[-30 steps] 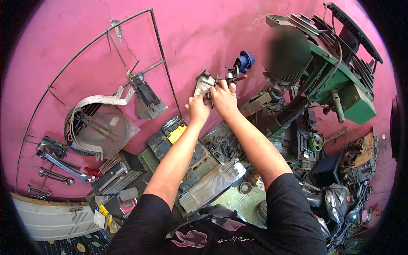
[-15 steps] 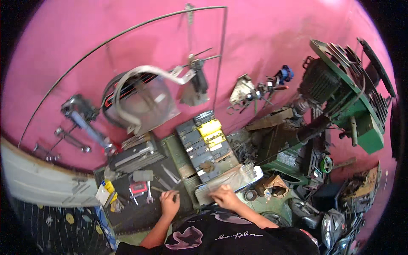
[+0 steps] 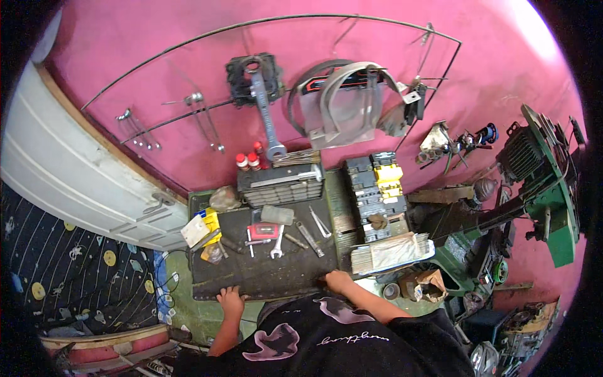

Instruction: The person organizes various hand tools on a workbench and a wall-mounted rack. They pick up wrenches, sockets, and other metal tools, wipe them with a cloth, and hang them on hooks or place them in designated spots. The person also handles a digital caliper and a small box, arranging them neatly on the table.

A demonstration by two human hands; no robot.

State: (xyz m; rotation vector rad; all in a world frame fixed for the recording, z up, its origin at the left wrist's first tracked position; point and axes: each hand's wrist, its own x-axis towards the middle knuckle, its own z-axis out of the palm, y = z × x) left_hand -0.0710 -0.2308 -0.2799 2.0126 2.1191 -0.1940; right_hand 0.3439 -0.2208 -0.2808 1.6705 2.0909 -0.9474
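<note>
My left hand [image 3: 232, 301] lies on the front edge of the dark bench mat [image 3: 264, 274], its fingers spread and nothing in them. At the mat's right front corner is my right hand [image 3: 340, 281]; its fingers are bent and partly hidden, so I cannot tell whether they hold anything. Beyond the hands lie an open-end wrench [image 3: 277, 244], a red case [image 3: 264, 231], a slotted flat metal bar [image 3: 309, 239], a pair of dividers [image 3: 320, 222] and a clear plastic box [image 3: 277, 215]. A plastic-covered stack [image 3: 392, 252] sits right of my right hand.
A caliper [image 3: 286, 178] rests on a small drawer cabinet [image 3: 286, 193] at the back, beside red-capped bottles [image 3: 247, 162]. Black and yellow bins [image 3: 375, 196] stand to the right, before a green drill press [image 3: 545, 201]. A white door [image 3: 100, 182] is on the left.
The view has swung left. My left hand has come back from beside the tools to the mat's front edge. My right hand has left the plastic-covered stack for the mat's corner.
</note>
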